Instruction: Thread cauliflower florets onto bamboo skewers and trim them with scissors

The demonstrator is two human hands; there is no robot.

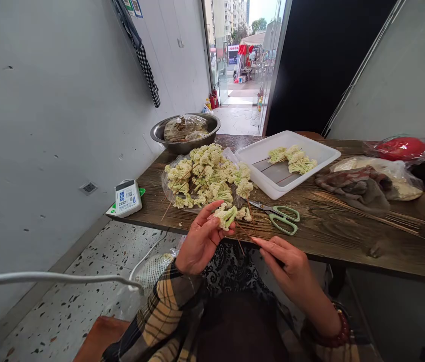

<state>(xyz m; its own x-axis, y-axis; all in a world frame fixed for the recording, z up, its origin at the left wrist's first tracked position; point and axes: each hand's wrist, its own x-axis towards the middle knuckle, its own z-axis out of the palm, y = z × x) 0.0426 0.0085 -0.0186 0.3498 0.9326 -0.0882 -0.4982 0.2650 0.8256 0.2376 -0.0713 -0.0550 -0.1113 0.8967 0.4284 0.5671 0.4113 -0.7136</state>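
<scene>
- Left hand: thumb and fingers clamped on a pale green-and-white cauliflower floret, near the front edge of the dark wooden table.
- Right hand: fingertips pinched together on a thin brown wooden skewer slanting toward the floret; I cannot tell whether it pierces.

We wore plaid sleeves in tan and black, with plain dark cloth and black-and-white paisley at our lap. Shiny red beads circled our right wrist.
</scene>
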